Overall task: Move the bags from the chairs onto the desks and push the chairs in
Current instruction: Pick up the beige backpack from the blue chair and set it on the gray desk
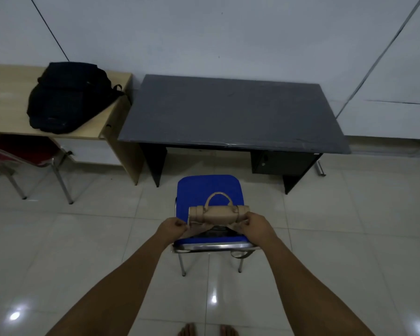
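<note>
Head view: left hand (172,226) and right hand (255,225) pinch the tan bag (216,213) ends over the blue chair (204,187); trailing strap (239,255) may snag the chair frame.

Tan handbag (217,214), plain, same tan on its looped handle, dark inside at the open mouth. Beneath it, vivid blue chair (209,190) seat, no pattern, with a shiny silver frame and legs. Ahead, dark grey desk (230,110) top over black side panels and a black drawer unit. Off to the left, pale beige wood-grain desk (112,93), carrying a black backpack (66,95), solid black all over. Below that, red chair (22,151) seat on silver legs. Off-white glossy floor tiles (349,226) with thin grey grout lines and bright white glints. Pale grey-white wall (228,37) crossed by dark diagonal lines.
</note>
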